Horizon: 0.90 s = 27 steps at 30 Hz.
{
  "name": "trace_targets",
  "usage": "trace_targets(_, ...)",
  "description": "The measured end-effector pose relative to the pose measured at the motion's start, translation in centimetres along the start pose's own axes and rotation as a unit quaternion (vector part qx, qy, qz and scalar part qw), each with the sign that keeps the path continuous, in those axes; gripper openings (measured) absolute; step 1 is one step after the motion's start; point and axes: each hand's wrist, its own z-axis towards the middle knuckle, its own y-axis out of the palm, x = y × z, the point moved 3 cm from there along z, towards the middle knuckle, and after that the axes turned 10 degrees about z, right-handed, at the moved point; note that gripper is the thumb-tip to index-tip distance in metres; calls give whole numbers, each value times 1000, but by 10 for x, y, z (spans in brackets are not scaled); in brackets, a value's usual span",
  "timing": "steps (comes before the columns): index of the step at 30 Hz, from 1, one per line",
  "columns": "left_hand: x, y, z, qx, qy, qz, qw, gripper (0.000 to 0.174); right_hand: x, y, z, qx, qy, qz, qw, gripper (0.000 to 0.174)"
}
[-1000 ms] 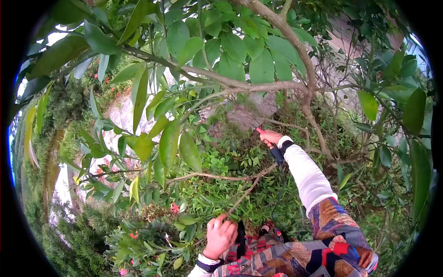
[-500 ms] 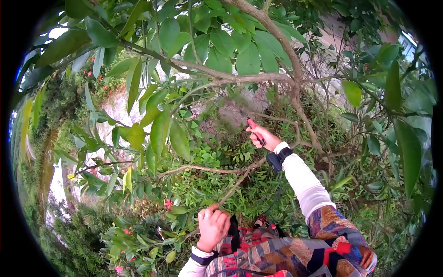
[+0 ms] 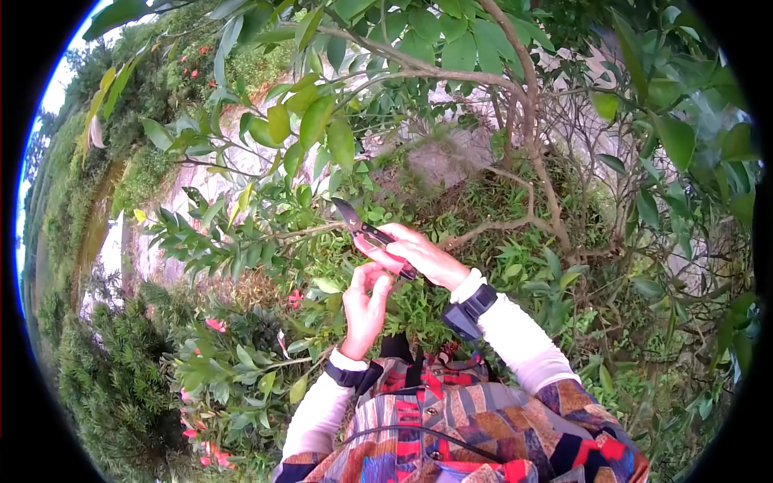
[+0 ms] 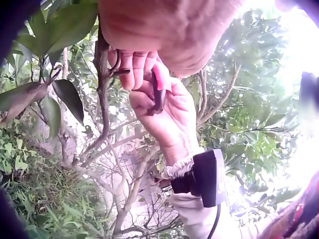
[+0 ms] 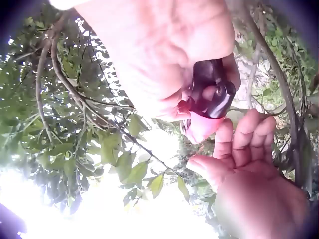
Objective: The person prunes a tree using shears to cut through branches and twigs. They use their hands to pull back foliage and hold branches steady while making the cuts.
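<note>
My right hand (image 3: 425, 258) grips pruning shears (image 3: 349, 215) with red and black handles, the dark blade pointing up and left across a thin branch (image 3: 310, 231) in the head view. Just below it, my left hand (image 3: 365, 310) is raised with its fingers loosely bent. In the right wrist view the left hand (image 5: 256, 184) has its palm turned up, its fingertips close to the red handle (image 5: 202, 127); whether they touch is unclear. The left wrist view shows the right hand (image 4: 172, 117) round the handles (image 4: 159, 87).
A thick forked branch (image 3: 531, 121) rises at the right, with broad leaves (image 3: 459, 52) above. A lower branch (image 3: 491, 228) runs behind the right hand. Shrubs with red flowers (image 3: 216, 324) stand at the lower left, and pale ground (image 3: 451, 157) shows beyond.
The right hand has come down and left with the shears, close to the left hand. The left hand has moved up and no longer holds the thin branch. The view has shifted.
</note>
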Motion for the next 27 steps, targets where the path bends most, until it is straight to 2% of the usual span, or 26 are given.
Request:
trace_targets(1, -1, -1, -1, 3, -3, 1, 1000, 26, -4, 9, -5, -3, 3, 2, 1000, 40)
trace_targets(3, -5, 2, -1, 3, 0, -112, 994, 25, -10, 22, -12, -38, 56, 68, 995, 42)
trace_targets(8, 12, 4, -7, 17, -18, -141, 990, 23, -3, 21, -22, -63, 58, 79, 993, 51)
trace_targets(11, 2, 6, -11, 21, -14, -186, 982, 23, -2, 17, -26, -66, 74, 106, 989, 50)
trace_targets(13, 5, 3, -10, 27, -10, -197, 980, 21, -8, 10, -31, -76, 53, 83, 992, 45)
trace_targets(15, 3, -1, -8, 35, -13, -222, 974, 18, -4, -3, -36, -19, 87, 0, 996, 42)
trace_targets(16, 1, -1, -6, 39, -7, -226, 973, 17, -1, -6, -40, 15, 77, 6, 997, 34)
trace_targets(20, 5, -2, -3, 38, -15, -222, 974, 15, 5, -9, -49, -2, 100, 3, 995, 25)
trace_targets(27, 2, -2, -2, 48, -4, -222, 974, 13, 16, -10, -55, -25, 104, 83, 991, 23)
